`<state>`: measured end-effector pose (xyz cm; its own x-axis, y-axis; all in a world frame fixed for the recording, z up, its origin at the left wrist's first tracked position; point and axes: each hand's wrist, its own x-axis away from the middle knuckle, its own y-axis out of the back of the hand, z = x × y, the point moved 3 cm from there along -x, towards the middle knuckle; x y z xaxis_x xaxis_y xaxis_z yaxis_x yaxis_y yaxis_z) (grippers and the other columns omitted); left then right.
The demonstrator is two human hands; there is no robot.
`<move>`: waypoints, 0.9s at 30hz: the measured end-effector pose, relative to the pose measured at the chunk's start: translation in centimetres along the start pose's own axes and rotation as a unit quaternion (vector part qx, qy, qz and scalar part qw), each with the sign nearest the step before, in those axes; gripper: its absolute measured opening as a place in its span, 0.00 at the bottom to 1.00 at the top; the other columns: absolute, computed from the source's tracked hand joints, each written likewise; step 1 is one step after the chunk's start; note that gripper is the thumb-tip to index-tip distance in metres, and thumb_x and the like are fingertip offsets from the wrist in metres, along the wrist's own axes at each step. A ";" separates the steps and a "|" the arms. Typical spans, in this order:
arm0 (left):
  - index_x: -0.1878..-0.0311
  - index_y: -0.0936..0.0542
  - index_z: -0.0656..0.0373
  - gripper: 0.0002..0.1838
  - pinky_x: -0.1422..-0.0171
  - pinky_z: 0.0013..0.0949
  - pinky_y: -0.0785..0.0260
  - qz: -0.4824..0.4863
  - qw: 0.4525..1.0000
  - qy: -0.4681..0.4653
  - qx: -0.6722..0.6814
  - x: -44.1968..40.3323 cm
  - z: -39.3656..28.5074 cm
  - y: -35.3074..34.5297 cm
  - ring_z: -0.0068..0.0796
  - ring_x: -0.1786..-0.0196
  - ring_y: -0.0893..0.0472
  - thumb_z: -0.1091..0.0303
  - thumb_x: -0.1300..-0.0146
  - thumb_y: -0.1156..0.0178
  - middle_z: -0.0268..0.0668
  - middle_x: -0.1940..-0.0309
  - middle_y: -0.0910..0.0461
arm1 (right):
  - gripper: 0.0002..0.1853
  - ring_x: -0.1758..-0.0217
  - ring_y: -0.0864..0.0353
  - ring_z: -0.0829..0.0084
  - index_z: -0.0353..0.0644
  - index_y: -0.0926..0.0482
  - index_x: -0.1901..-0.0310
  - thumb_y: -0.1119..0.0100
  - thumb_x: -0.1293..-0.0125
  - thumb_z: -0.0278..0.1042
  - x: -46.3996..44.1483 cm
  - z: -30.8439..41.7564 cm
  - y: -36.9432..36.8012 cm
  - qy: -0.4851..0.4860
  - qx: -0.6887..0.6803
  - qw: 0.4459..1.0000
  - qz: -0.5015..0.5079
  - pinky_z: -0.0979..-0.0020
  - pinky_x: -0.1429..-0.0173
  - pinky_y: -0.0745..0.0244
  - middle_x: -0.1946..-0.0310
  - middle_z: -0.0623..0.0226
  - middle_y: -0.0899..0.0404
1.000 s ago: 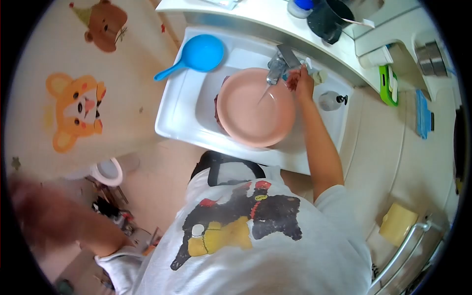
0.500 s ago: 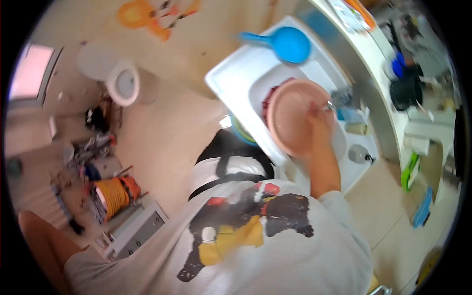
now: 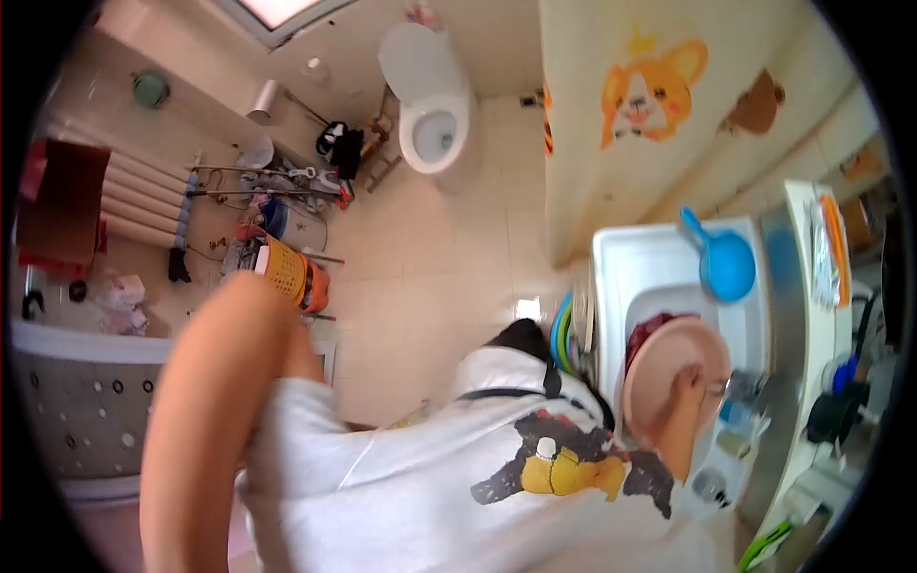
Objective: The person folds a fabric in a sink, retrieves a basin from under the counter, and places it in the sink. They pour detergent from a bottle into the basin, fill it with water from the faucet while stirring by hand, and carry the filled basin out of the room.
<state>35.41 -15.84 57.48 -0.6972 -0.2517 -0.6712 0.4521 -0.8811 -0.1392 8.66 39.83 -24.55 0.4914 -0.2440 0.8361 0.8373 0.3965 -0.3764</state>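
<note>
One right hand (image 3: 689,378) reaches into the pink basin (image 3: 654,382) in the sink (image 3: 606,256), near the faucet (image 3: 718,388); I cannot tell whether its grip is spread or pinching. Working low should limit splashes. The left hand is out of view.

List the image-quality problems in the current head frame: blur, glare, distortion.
Head view: strong fisheye, black corners, white shelf bowed; window washed out; bright glare patch on the floor; left arm soft, probably motion blur; right hand in the pink basin too soft to separate the fingers clearly.
</note>
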 end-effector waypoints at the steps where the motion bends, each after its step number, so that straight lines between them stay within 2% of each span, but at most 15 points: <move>1: 0.67 0.21 0.60 0.17 0.48 0.34 0.25 -0.082 0.996 0.028 0.015 1.8 -0.5 1.4 0.30 0.63 0.18 0.57 0.29 0.49 0.35 0.68 0.18 | 0.13 0.75 0.32 0.75 0.55 0.26 0.72 0.52 0.27 0.42 2.6 0.5 -0.8 -0.011 0.001 0.998 0.069 0.67 0.72 0.33 0.78 0.76 0.29; 2: 0.67 0.21 0.60 0.17 0.48 0.34 0.25 -0.198 0.975 0.072 0.067 4.8 -0.9 3.6 0.30 0.63 0.18 0.57 0.29 0.49 0.35 0.68 0.18 | 0.13 0.74 0.32 0.75 0.55 0.26 0.71 0.52 0.27 0.42 3.6 0.8 -0.9 -0.001 0.016 0.997 0.077 0.67 0.71 0.33 0.77 0.75 0.29; 3: 0.70 0.22 0.61 0.17 0.52 0.30 0.24 -0.257 0.940 0.203 0.094 10.3 0.0 4.6 0.31 0.70 0.19 0.59 0.30 0.49 0.33 0.73 0.19 | 0.12 0.73 0.32 0.75 0.55 0.26 0.70 0.52 0.27 0.43 4.5 0.7 -1.5 0.006 0.033 0.997 0.069 0.68 0.69 0.34 0.75 0.75 0.30; 4: 0.67 0.23 0.61 0.17 0.54 0.28 0.27 -0.345 0.873 0.341 0.052 18.3 0.8 2.8 0.28 0.65 0.20 0.58 0.28 0.50 0.35 0.71 0.19 | 0.11 0.71 0.32 0.75 0.55 0.26 0.69 0.52 0.27 0.43 5.2 0.7 -1.6 0.011 0.049 0.997 0.064 0.68 0.68 0.34 0.74 0.75 0.30; 5: 0.67 0.24 0.60 0.16 0.55 0.29 0.28 -0.345 0.782 0.516 -0.060 26.4 1.4 0.9 0.28 0.66 0.22 0.59 0.27 0.51 0.35 0.70 0.21 | 0.11 0.70 0.32 0.75 0.54 0.26 0.68 0.53 0.27 0.44 5.9 0.7 -1.9 0.014 0.064 0.996 0.063 0.68 0.67 0.34 0.73 0.74 0.30; 6: 0.66 0.25 0.59 0.14 0.57 0.30 0.30 -0.284 0.654 0.684 -0.157 33.5 0.1 -2.6 0.27 0.66 0.24 0.61 0.27 0.52 0.34 0.70 0.22 | 0.11 0.69 0.32 0.75 0.54 0.27 0.66 0.53 0.27 0.44 7.5 0.6 -2.2 0.018 0.075 0.995 0.059 0.68 0.65 0.35 0.71 0.74 0.30; 7: 0.65 0.26 0.57 0.13 0.59 0.31 0.31 -0.223 0.517 0.806 -0.180 39.8 -2.8 -6.7 0.26 0.66 0.26 0.62 0.26 0.53 0.33 0.70 0.24 | 0.10 0.67 0.32 0.74 0.54 0.27 0.65 0.53 0.27 0.45 8.3 0.6 -2.2 0.022 0.088 0.994 0.057 0.68 0.64 0.35 0.70 0.74 0.30; 8: 0.65 0.27 0.56 0.12 0.60 0.32 0.33 -0.164 0.397 0.887 -0.166 44.4 -7.1 -11.6 0.25 0.67 0.28 0.63 0.26 0.55 0.32 0.70 0.26 | 0.10 0.66 0.33 0.74 0.53 0.27 0.64 0.53 0.26 0.45 9.0 0.7 -2.4 0.024 0.103 0.993 0.057 0.68 0.63 0.35 0.69 0.73 0.30; 9: 0.70 0.29 0.56 0.19 0.67 0.40 0.36 -0.110 0.351 0.927 -0.072 50.4 -13.3 -15.6 0.32 0.74 0.28 0.58 0.23 0.56 0.37 0.78 0.28 | 0.10 0.65 0.33 0.74 0.53 0.27 0.63 0.53 0.26 0.46 9.6 0.6 -2.3 0.024 0.120 0.991 0.055 0.68 0.61 0.36 0.67 0.73 0.30; 11: 0.69 0.27 0.57 0.19 0.65 0.40 0.35 0.022 0.224 0.970 0.093 55.8 -24.6 -24.2 0.35 0.73 0.28 0.57 0.24 0.56 0.40 0.74 0.26 | 0.10 0.62 0.33 0.74 0.52 0.28 0.60 0.54 0.26 0.47 10.1 0.6 -3.0 0.027 0.151 0.986 0.061 0.68 0.59 0.36 0.65 0.72 0.30; 13: 0.67 0.27 0.58 0.18 0.63 0.40 0.34 0.150 0.145 0.952 0.222 56.1 -33.1 -31.0 0.36 0.71 0.27 0.57 0.24 0.56 0.40 0.73 0.26 | 0.11 0.59 0.33 0.73 0.52 0.28 0.58 0.54 0.26 0.48 10.9 0.6 -3.4 0.031 0.178 0.981 0.064 0.68 0.56 0.37 0.62 0.72 0.30; 16: 0.65 0.27 0.59 0.17 0.62 0.41 0.34 0.269 0.109 0.902 0.320 54.5 -40.7 -36.3 0.37 0.69 0.27 0.58 0.25 0.56 0.41 0.71 0.25 | 0.13 0.55 0.34 0.73 0.51 0.29 0.54 0.55 0.26 0.49 12.0 0.1 -3.3 0.026 0.210 0.976 0.060 0.68 0.52 0.38 0.58 0.71 0.31; 19: 0.62 0.27 0.59 0.16 0.60 0.42 0.33 0.336 0.114 0.861 0.365 53.3 -44.9 -39.3 0.38 0.67 0.26 0.58 0.25 0.56 0.42 0.69 0.25 | 0.15 0.51 0.34 0.72 0.50 0.29 0.51 0.55 0.26 0.51 13.5 -0.4 -3.6 0.023 0.231 0.971 0.063 0.68 0.48 0.39 0.54 0.70 0.31; 23: 0.59 0.27 0.60 0.15 0.58 0.42 0.32 0.396 0.151 0.822 0.380 52.4 -48.3 -41.6 0.40 0.64 0.25 0.59 0.25 0.56 0.43 0.66 0.24 | 0.18 0.46 0.34 0.72 0.49 0.30 0.46 0.56 0.25 0.53 15.5 -0.6 -3.7 0.023 0.244 0.967 0.070 0.68 0.43 0.40 0.49 0.69 0.31; 27: 0.55 0.27 0.61 0.15 0.55 0.43 0.31 0.470 0.221 0.768 0.375 50.9 -51.2 -42.0 0.41 0.61 0.24 0.59 0.26 0.56 0.44 0.63 0.23 | 0.22 0.40 0.35 0.71 0.47 0.31 0.41 0.57 0.25 0.55 17.6 0.0 -4.4 0.037 0.253 0.964 0.078 0.68 0.38 0.42 0.43 0.67 0.32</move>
<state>9.45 28.84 -8.16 0.7798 -0.5392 0.3179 -0.6255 -0.6917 0.3609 13.63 33.77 -8.23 0.6338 -0.2021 0.7466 0.5373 0.8094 -0.2370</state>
